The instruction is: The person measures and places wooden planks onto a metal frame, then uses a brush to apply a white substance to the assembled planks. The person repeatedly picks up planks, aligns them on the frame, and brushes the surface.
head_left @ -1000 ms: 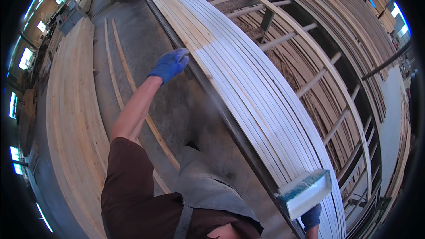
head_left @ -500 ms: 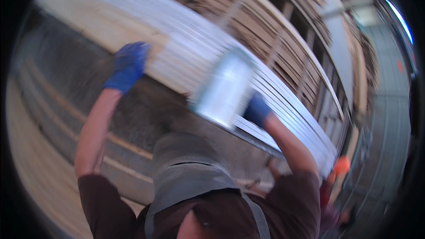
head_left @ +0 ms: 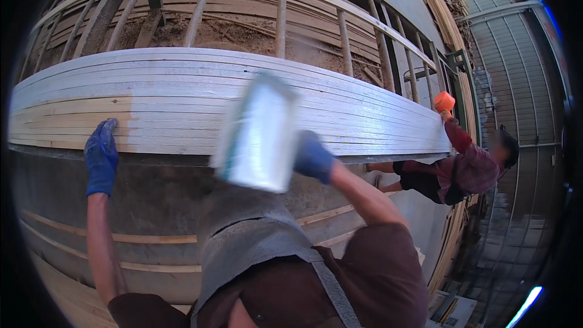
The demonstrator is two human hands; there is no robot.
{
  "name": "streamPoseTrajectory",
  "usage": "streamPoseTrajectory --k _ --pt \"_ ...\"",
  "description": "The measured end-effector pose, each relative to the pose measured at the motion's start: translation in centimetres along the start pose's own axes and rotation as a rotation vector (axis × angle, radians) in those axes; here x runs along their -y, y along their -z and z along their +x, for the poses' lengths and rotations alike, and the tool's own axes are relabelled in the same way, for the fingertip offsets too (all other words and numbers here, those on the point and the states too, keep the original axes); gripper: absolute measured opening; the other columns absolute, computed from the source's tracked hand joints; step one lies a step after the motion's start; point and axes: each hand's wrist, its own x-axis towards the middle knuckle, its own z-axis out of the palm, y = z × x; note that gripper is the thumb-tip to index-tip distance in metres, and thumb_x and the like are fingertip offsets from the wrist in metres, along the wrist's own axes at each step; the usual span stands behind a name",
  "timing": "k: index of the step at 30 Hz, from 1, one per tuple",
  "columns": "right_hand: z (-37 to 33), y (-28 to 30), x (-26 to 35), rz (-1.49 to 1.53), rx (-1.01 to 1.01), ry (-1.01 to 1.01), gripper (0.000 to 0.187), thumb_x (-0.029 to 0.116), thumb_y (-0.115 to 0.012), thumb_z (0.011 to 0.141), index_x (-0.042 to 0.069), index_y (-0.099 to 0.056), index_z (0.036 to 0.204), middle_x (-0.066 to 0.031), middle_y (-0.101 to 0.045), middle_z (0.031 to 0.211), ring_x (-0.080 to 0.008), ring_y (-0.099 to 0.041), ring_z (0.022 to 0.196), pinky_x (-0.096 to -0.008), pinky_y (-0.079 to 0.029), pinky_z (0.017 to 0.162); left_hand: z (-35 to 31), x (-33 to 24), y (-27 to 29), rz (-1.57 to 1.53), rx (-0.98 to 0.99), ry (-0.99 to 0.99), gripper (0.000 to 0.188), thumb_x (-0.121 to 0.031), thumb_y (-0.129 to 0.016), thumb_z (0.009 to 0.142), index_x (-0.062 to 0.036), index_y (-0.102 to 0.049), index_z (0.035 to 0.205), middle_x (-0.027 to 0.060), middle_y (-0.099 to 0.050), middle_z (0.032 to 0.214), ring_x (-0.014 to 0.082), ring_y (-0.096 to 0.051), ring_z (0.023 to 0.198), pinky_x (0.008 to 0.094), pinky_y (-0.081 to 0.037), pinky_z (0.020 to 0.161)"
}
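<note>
A row of long boards point(head_left: 340, 118) lies side by side before me. Most of their surface is coated white, while bare yellowish wood point(head_left: 73, 118) shows at the left. My left hand point(head_left: 101, 155), in a blue glove, lies on the near edge of the bare part, fingers stretched out. My right hand point(head_left: 313, 157), also gloved in blue, is closed at the right side of a white rectangular thing with teal edges point(head_left: 261, 136). Motion smears this thing, and its exact kind cannot be made out. It is over the near edge of the boards, hiding part of them.
Beyond the boards stands a wooden rail frame point(head_left: 281, 12) with stacked planks behind it. At the far right end, another person point(head_left: 473, 170) holds an orange object point(head_left: 444, 101) above the boards. Loose wooden strips point(head_left: 152, 239) lie below the near edge.
My view has swung, so the boards now lie more level and the other person shows fully. The white rectangular thing and my right hand appear further left. My left hand stays at the near edge.
</note>
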Motion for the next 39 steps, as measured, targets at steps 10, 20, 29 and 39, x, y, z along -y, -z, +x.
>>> streamPoseTrajectory --k 10,20,29,39 --pt "-29.6 9.9 -33.4 -0.141 -0.493 -0.935 0.021 0.026 -0.07 0.084 0.006 -0.068 0.081 -0.0134 -0.064 0.067 -0.0283 -0.061 0.049 -0.0402 -0.049 0.044 0.6 2.4 -3.2 -0.025 0.09 -0.065 0.031 -0.004 -0.044 0.097 0.0017 -0.063 0.121 0.0183 -0.065 0.125 0.0334 -0.061 0.119 0.0393 -0.046 0.105" --pt "-28.5 2.8 -31.9 0.736 -0.553 -0.91 0.021 0.022 -0.063 0.094 0.006 -0.065 0.108 -0.0085 -0.063 0.081 -0.0194 -0.058 0.067 -0.0323 -0.047 0.054 0.4 -1.8 -0.7 -0.035 0.053 -0.023 0.031 -0.005 -0.049 0.095 -0.0017 -0.065 0.121 0.0176 -0.065 0.124 0.0317 -0.06 0.12 0.0387 -0.044 0.107" --pt "-7.2 0.7 -12.8 0.049 -0.166 0.036 0.023 0.015 -0.066 0.085 0.007 -0.071 0.106 -0.014 -0.071 0.105 -0.0352 -0.067 0.099 -0.0452 -0.052 0.088 0.7 1.1 -4.2 0.025 0.044 -0.114 0.033 -0.004 -0.051 0.092 -0.0032 -0.063 0.123 0.0165 -0.065 0.124 0.0328 -0.06 0.119 0.0398 -0.046 0.104" --pt "-7.7 1.7 -13.5 -0.018 -0.252 -0.282 0.017 0.02 -0.062 0.084 0.006 -0.071 0.086 -0.0214 -0.068 0.076 -0.0403 -0.069 0.075 -0.0504 -0.054 0.07 -0.1 3.6 -6.9 -0.086 0.113 0.057 0.031 -0.007 -0.043 0.101 0.0007 -0.06 0.126 0.0141 -0.064 0.127 0.0262 -0.06 0.12 0.0332 -0.043 0.107"
